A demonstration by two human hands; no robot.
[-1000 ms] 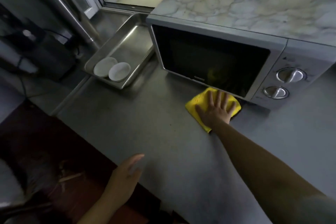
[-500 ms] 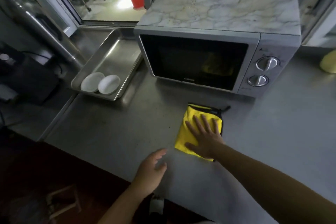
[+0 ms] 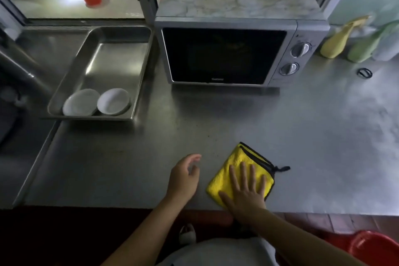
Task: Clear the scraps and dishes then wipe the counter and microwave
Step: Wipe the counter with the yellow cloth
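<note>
While my right hand (image 3: 245, 188) presses the yellow cloth (image 3: 241, 170) flat on the worktop (image 3: 216, 119), close to its near edge, the risk I see is dragging the cloth over that edge, so any grit falls to the floor rather than being gathered. The cloth could also bunch under my palm if I push against its black hem. My right fingers (image 3: 244, 173) lie straight and spread on the fabric, forearm reaching in from the lower right. My left hand (image 3: 183, 177) sits just beside it, loosely curved and holding nothing; whether it touches the steel I cannot quite tell. Two white dishes (image 3: 97, 101) lie in the tray (image 3: 116, 34) left of the microwave (image 3: 224, 54).
</note>
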